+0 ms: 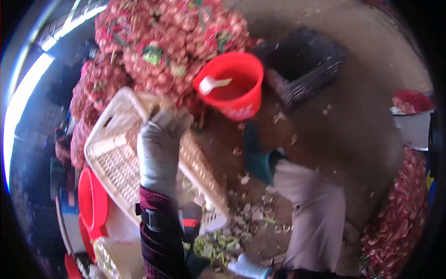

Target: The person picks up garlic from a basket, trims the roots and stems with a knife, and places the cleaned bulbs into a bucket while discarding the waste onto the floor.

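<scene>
Crate: a cream-coloured perforated plastic crate (118,158) is held tilted up off the floor, its open side turned toward the camera, left of centre in the view.
Left hand: the left hand (160,139), in a pale grey work glove, is closed over the upper right rim of the crate; a dark red patterned sleeve and a black wrist strap are seen below it.
Right hand: the right hand (246,267), in a white glove, is seen only in part at the bottom edge, low beside the leg; whether it is wide or closed cannot be told.
Leg: a pale trouser leg (309,218) ending in a dark green rubber boot (255,156) is stretched out over the brown dirt floor (353,79).
Bucket: a red plastic bucket (234,88) holding a white scoop (211,84) is stood just beyond the crate.
Sacks: red mesh sacks of garlic bulbs (153,46) are piled behind the crate and bucket.
Basket: a dark woven basket (302,65) is placed to the right of the bucket.
Floor litter: pale skins and green trimmings (218,244) are scattered below the crate.
</scene>
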Demonstrator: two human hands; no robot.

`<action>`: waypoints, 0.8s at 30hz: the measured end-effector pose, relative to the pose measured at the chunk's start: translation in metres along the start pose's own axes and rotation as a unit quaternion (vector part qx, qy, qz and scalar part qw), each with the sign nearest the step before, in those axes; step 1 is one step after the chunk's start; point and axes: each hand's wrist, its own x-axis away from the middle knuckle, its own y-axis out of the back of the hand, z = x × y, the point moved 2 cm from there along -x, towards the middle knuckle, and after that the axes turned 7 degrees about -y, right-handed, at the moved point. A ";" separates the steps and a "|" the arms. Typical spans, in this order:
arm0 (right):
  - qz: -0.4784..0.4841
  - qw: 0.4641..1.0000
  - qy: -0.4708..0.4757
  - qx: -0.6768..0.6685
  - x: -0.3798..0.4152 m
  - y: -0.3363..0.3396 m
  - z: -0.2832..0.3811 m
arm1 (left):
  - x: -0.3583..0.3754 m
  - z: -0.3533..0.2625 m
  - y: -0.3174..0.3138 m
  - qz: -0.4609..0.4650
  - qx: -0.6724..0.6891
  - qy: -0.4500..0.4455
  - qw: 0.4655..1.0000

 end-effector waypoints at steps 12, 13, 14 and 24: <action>0.016 0.976 -0.054 -0.209 0.016 0.036 0.013 | 0.164 0.024 0.195 -0.215 -0.413 0.270 0.843; 0.013 0.968 -0.076 -0.238 0.015 0.040 0.015 | 0.159 0.039 0.196 -0.204 -0.456 0.311 0.809; 0.008 0.959 -0.099 -0.266 0.014 0.045 0.020 | 0.160 0.057 0.209 -0.163 -0.519 0.271 0.794; -0.035 0.933 -0.066 -0.351 0.005 0.039 0.033 | 0.148 0.081 0.201 -0.006 -0.761 0.188 0.621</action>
